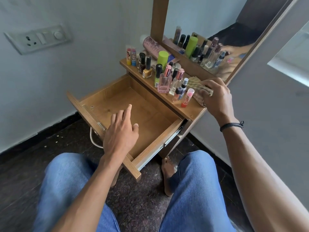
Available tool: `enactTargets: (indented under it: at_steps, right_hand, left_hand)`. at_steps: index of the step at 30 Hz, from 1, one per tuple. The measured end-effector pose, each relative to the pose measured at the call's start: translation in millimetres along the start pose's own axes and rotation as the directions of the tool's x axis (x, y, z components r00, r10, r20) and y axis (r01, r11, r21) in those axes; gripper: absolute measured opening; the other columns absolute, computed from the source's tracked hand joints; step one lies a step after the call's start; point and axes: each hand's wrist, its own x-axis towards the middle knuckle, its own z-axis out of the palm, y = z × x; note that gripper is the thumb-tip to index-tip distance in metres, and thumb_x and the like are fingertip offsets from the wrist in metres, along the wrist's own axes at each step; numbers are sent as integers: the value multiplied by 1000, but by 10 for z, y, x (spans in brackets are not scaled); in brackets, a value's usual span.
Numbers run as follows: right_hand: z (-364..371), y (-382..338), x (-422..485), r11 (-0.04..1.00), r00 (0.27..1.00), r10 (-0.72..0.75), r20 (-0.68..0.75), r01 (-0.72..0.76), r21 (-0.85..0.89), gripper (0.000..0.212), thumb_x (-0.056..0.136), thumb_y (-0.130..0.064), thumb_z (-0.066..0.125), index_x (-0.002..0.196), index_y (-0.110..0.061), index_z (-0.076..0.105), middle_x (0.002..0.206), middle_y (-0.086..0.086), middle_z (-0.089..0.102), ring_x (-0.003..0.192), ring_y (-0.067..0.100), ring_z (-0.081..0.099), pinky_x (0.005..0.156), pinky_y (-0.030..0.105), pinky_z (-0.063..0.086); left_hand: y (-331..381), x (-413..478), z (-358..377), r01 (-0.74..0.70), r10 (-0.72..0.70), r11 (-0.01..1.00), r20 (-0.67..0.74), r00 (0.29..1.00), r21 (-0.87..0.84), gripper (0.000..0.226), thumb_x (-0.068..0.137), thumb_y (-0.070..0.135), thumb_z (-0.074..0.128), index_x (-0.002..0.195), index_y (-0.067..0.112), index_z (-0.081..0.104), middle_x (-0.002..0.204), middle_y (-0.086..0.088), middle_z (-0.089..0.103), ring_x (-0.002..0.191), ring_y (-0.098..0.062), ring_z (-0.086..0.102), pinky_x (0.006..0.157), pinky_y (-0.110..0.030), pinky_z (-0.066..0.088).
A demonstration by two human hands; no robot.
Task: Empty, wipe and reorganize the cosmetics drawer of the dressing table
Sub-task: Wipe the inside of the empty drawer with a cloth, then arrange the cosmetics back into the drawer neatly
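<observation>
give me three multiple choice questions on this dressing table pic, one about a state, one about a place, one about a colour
1. How is the drawer? A shut; B open and packed full; C open, no cosmetics showing inside
2. Where does the checked cloth lie? A in the drawer; B on the shelf, at its right end; C on the floor
3. What colour is the tall cylinder among the bottles? A red; B lime green; C white

Answers: 1 C, it is pulled out with its bare wooden bottom in view. 2 B, it lies on the shelf beside the bottles. 3 B, its whole body is bright lime.
</observation>
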Motion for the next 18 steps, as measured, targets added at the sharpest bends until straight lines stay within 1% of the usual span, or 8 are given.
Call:
enactTargets:
  at_steps: [2,5,8,12,13,15,16,18]
  right_hand:
    - [-11,9,-111,999,999,-41,-6,41,-27,34,98,-18,63,132,-15,68,140,4,62,134,29,53,108,38,43]
    - [37,35,-283,991,982,-86,168,102,-90,43,108,-33,51,148,-19,54,159,1,44,151,28,32,122,44,30]
    - [63,87,-336,995,970,-62,236,78,-59,48,109,-40,42,152,-19,48,163,0,36,154,25,24,125,42,24]
    - [-17,68,-238,991,953,-89,290,114,-72,45,109,-38,43,149,-19,52,163,0,38,153,29,26,124,46,24]
    - [-35,44,-252,995,963,-72,259,85,-43,42,108,-35,48,147,-20,55,162,0,38,154,30,25,124,46,23]
    - [-45,-22,-357,998,995,-1,100,-6,64,36,105,-25,58,140,-21,62,156,2,47,150,29,32,121,41,29]
    - [-36,-73,-440,991,999,52,-11,-50,128,34,102,-20,60,135,-19,67,150,2,54,144,27,41,118,35,34]
    - [4,-216,-641,962,959,173,-223,-116,247,29,97,-14,62,123,-16,74,131,3,65,125,25,55,104,14,37]
  left_hand:
    - [-1,2,4,3,-3,1000,5,1000,10,71,96,30,59,157,21,24,146,-2,46,133,-23,36,87,-35,49]
    - [-8,2,15,1,-2,999,18,1000,34,70,97,32,58,157,23,24,146,-1,46,131,-21,38,83,-34,49]
    - [-14,6,22,9,-10,999,33,999,39,69,97,32,57,156,24,25,147,0,45,131,-21,38,82,-33,49]
    - [6,-14,4,17,-19,999,38,999,46,66,97,32,57,155,25,27,147,0,46,133,-23,37,80,-33,49]
    - [13,-21,-2,20,-22,999,37,999,46,65,97,31,57,155,25,28,146,0,47,134,-24,37,80,-34,49]
    - [20,-36,-13,22,-24,999,34,999,44,63,97,31,58,154,24,31,145,-1,48,133,-24,38,79,-34,50]
    - [18,-42,-17,20,-21,999,33,999,45,62,96,30,58,153,24,33,144,-1,49,131,-24,40,77,-34,50]
    - [8,-55,-20,11,-13,999,33,999,53,61,96,31,58,152,24,35,141,-1,51,126,-21,44,72,-30,51]
